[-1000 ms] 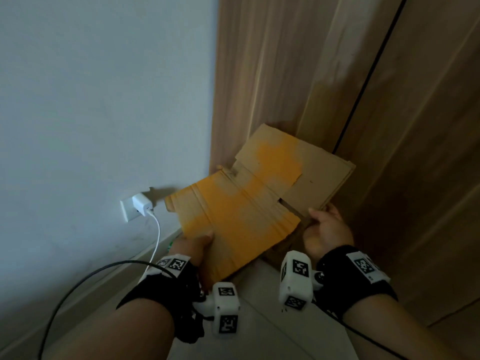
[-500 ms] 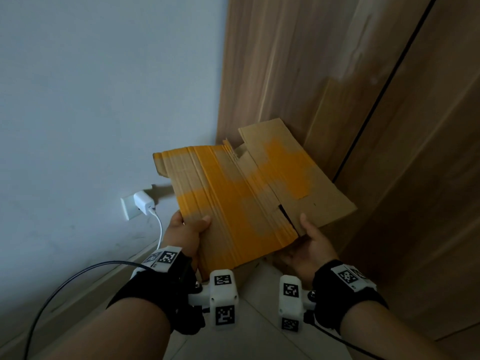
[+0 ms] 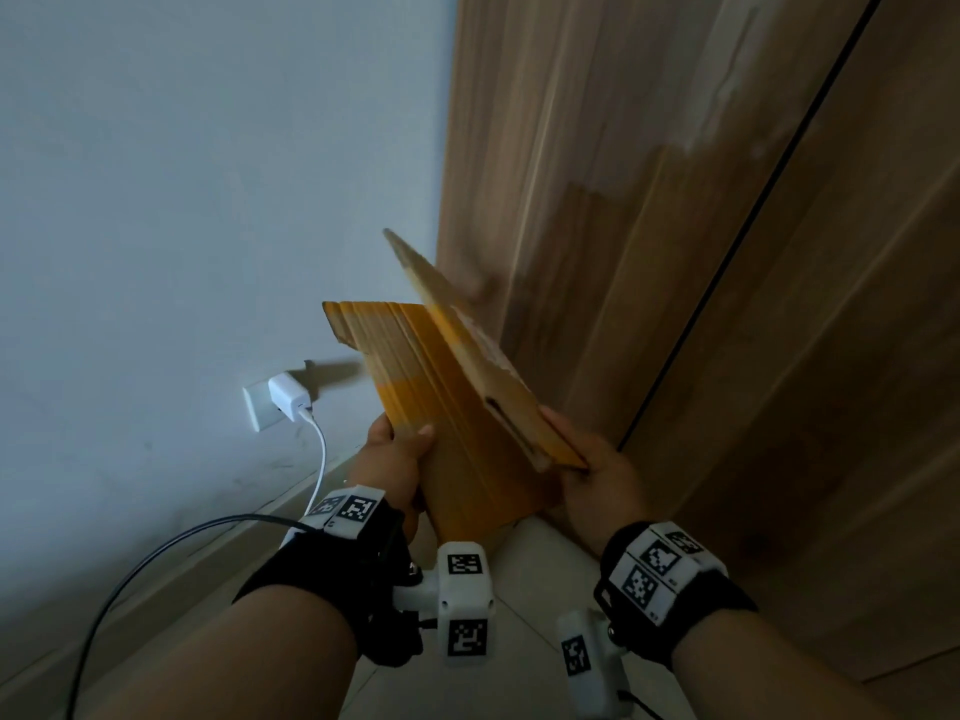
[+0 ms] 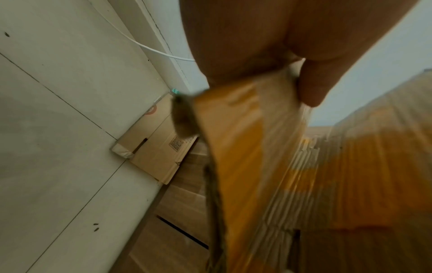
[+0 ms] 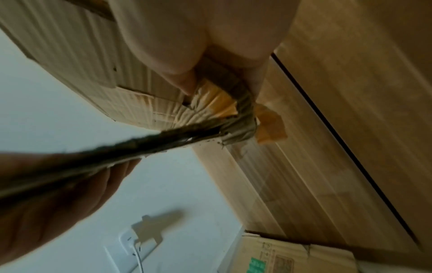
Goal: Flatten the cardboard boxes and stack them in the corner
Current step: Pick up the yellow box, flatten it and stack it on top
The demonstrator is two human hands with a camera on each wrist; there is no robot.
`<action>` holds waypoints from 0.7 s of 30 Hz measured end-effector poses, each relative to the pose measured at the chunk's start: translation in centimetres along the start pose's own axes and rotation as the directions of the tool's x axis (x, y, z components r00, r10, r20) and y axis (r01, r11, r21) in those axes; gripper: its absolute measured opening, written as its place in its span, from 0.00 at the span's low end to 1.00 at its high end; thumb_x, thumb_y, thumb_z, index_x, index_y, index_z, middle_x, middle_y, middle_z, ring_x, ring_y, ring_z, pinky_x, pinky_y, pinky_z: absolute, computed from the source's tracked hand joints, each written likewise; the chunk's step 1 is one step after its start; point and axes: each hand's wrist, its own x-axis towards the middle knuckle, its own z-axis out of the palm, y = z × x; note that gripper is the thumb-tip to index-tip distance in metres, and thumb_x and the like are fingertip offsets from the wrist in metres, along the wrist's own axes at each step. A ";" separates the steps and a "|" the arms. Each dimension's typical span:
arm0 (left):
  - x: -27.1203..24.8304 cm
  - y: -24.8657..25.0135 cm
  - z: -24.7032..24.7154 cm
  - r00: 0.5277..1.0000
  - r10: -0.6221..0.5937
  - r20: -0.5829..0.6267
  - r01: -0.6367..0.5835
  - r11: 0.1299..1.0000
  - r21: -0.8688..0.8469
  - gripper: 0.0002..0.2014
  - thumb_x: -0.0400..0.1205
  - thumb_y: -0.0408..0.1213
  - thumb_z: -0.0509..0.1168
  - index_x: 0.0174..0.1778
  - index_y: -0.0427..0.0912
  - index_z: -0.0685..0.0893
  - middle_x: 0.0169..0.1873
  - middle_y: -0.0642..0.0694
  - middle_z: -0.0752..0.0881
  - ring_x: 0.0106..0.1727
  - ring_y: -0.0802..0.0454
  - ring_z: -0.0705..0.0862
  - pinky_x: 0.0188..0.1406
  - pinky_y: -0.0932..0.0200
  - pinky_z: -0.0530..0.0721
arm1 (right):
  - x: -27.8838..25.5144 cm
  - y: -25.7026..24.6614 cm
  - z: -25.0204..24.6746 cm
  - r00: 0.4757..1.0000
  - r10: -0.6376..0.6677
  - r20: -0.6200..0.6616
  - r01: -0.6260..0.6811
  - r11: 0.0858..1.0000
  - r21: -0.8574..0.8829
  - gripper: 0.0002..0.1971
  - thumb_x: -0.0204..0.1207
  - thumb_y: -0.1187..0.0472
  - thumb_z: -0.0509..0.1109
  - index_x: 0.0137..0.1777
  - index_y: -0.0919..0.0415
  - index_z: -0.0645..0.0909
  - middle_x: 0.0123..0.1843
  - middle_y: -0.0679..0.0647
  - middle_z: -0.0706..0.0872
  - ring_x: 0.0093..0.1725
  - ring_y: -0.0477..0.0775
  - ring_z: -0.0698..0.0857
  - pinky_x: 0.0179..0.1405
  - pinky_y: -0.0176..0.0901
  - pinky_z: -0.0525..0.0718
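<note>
I hold a flattened cardboard box [image 3: 457,407] with yellow tape across it, tilted up on edge in front of the corner. My left hand [image 3: 395,449] grips its lower left edge, thumb on the upper face. My right hand [image 3: 582,465] pinches its lower right corner. The left wrist view shows the held cardboard [image 4: 292,166] close up under my left thumb [image 4: 311,85]. In the right wrist view its edge [image 5: 163,136] runs between my two hands. Another flattened box [image 4: 154,151] lies on the floor in the corner, also seen as printed cardboard [image 5: 285,256].
A pale wall [image 3: 208,200] meets wooden panels [image 3: 675,252] at the corner. A wall socket with a white charger [image 3: 285,397] and its cable [image 3: 319,459] sits low on the wall. A black cable [image 3: 156,553] crosses the tiled floor [image 4: 58,147].
Both hands have lifted the flattened box off the corner and turned it from lying nearly flat to standing steeply on edge. The grips have stayed on its lower edge.
</note>
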 end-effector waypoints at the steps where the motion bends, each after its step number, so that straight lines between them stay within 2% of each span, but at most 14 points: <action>1: -0.2 0.1 0.3 1.000 -0.017 0.006 0.017 1.000 -0.022 0.22 0.82 0.44 0.59 0.74 0.51 0.70 0.64 0.40 0.82 0.63 0.34 0.82 0.62 0.29 0.79 | 0.1 0.3 0.1 0.998 -0.059 -0.010 0.059 0.997 -0.053 0.36 0.78 0.74 0.59 0.62 0.23 0.69 0.71 0.45 0.75 0.66 0.45 0.77 0.63 0.29 0.73; 2: -0.5 0.3 0.5 0.999 -0.042 0.015 0.043 0.998 -0.052 0.21 0.82 0.50 0.56 0.71 0.50 0.73 0.61 0.39 0.84 0.61 0.35 0.83 0.61 0.31 0.80 | 0.2 0.7 0.2 0.996 -0.090 -0.007 0.088 0.989 -0.118 0.36 0.77 0.73 0.60 0.62 0.22 0.67 0.74 0.46 0.74 0.70 0.47 0.76 0.67 0.29 0.71; 4: -0.9 0.5 0.8 0.995 -0.095 0.043 0.099 0.989 -0.108 0.28 0.79 0.64 0.51 0.61 0.48 0.81 0.52 0.38 0.88 0.56 0.37 0.86 0.59 0.36 0.83 | 0.3 0.8 0.0 0.994 -0.101 0.040 0.108 0.963 -0.246 0.32 0.76 0.68 0.63 0.66 0.26 0.65 0.78 0.45 0.71 0.76 0.48 0.72 0.72 0.31 0.67; 6: -1.2 0.6 1.0 0.990 -0.111 0.084 0.120 0.986 -0.113 0.37 0.68 0.75 0.52 0.59 0.49 0.81 0.52 0.39 0.88 0.56 0.38 0.87 0.57 0.35 0.84 | 0.0 0.6 -0.2 0.991 -0.085 0.108 0.115 0.943 -0.313 0.27 0.76 0.55 0.66 0.72 0.28 0.67 0.80 0.43 0.68 0.78 0.47 0.68 0.76 0.36 0.62; 7: -1.2 0.6 0.9 0.989 -0.113 0.099 0.122 0.987 -0.100 0.39 0.66 0.75 0.56 0.62 0.50 0.80 0.54 0.41 0.88 0.56 0.38 0.87 0.57 0.35 0.84 | 0.0 0.6 -0.3 0.988 -0.087 0.126 0.124 0.937 -0.326 0.25 0.75 0.46 0.67 0.72 0.30 0.70 0.79 0.44 0.68 0.77 0.48 0.68 0.78 0.42 0.63; 8: -1.1 0.5 0.8 0.990 -0.101 0.097 0.108 0.992 -0.069 0.35 0.68 0.70 0.61 0.65 0.50 0.78 0.55 0.42 0.87 0.56 0.39 0.86 0.57 0.35 0.84 | 0.1 0.9 -0.2 0.993 -0.048 0.104 0.080 0.942 -0.326 0.25 0.73 0.40 0.65 0.72 0.31 0.71 0.79 0.46 0.69 0.76 0.48 0.70 0.78 0.47 0.66; 9: -1.0 0.3 0.7 0.993 -0.084 0.081 0.087 0.995 -0.042 0.29 0.73 0.59 0.65 0.67 0.48 0.76 0.54 0.42 0.87 0.55 0.39 0.86 0.56 0.36 0.85 | 0.2 1.0 -0.2 0.992 -0.053 0.111 0.088 0.935 -0.345 0.26 0.73 0.39 0.64 0.73 0.32 0.70 0.79 0.48 0.69 0.76 0.49 0.70 0.79 0.48 0.65; 11: -0.6 0.0 0.4 0.997 -0.062 0.041 0.064 0.997 -0.050 0.20 0.78 0.38 0.65 0.67 0.44 0.75 0.53 0.41 0.86 0.55 0.38 0.85 0.57 0.36 0.84 | 0.0 0.7 -0.1 0.988 -0.048 0.147 0.109 0.893 -0.437 0.30 0.77 0.51 0.65 0.78 0.36 0.62 0.83 0.47 0.63 0.79 0.52 0.63 0.79 0.45 0.58; 12: -0.4 -0.2 0.3 0.997 -0.063 0.039 0.065 0.995 -0.070 0.18 0.79 0.33 0.64 0.65 0.43 0.75 0.54 0.40 0.86 0.56 0.36 0.84 0.59 0.34 0.82 | 0.1 0.7 -0.1 0.994 -0.029 0.105 0.071 0.904 -0.421 0.33 0.77 0.56 0.66 0.80 0.38 0.59 0.83 0.47 0.62 0.80 0.53 0.62 0.78 0.45 0.58; 14: -0.1 -0.4 0.3 0.997 -0.063 0.049 0.067 0.994 -0.091 0.14 0.79 0.30 0.62 0.60 0.44 0.76 0.56 0.40 0.85 0.59 0.35 0.83 0.63 0.32 0.79 | 0.1 0.8 0.1 0.999 0.032 0.035 -0.019 0.948 -0.317 0.37 0.73 0.60 0.71 0.80 0.43 0.59 0.81 0.49 0.66 0.78 0.54 0.66 0.76 0.47 0.65; 17: 0.8 -1.0 0.0 0.996 -0.067 0.051 0.072 0.990 -0.118 0.10 0.80 0.28 0.61 0.52 0.47 0.78 0.51 0.43 0.85 0.53 0.39 0.84 0.60 0.36 0.81 | 0.4 1.1 0.2 0.973 0.232 -0.012 -0.232 0.972 -0.029 0.41 0.71 0.64 0.73 0.81 0.47 0.58 0.78 0.53 0.67 0.72 0.54 0.72 0.65 0.46 0.74; 19: 1.5 -1.5 -0.2 0.997 -0.062 0.042 0.066 0.991 -0.116 0.10 0.80 0.27 0.61 0.54 0.45 0.77 0.48 0.44 0.85 0.48 0.42 0.84 0.57 0.38 0.81 | 0.4 1.4 0.5 0.937 0.349 0.023 -0.347 0.921 0.180 0.39 0.74 0.69 0.68 0.82 0.49 0.55 0.76 0.55 0.69 0.63 0.52 0.76 0.58 0.47 0.76; 21: 2.4 -1.9 -0.3 0.998 -0.052 0.020 0.054 0.994 -0.096 0.14 0.80 0.28 0.62 0.60 0.45 0.75 0.47 0.45 0.85 0.50 0.40 0.84 0.58 0.36 0.81 | 0.7 2.1 1.2 0.888 0.450 0.098 -0.449 0.799 0.400 0.38 0.76 0.71 0.63 0.82 0.49 0.53 0.71 0.58 0.74 0.51 0.53 0.80 0.56 0.55 0.80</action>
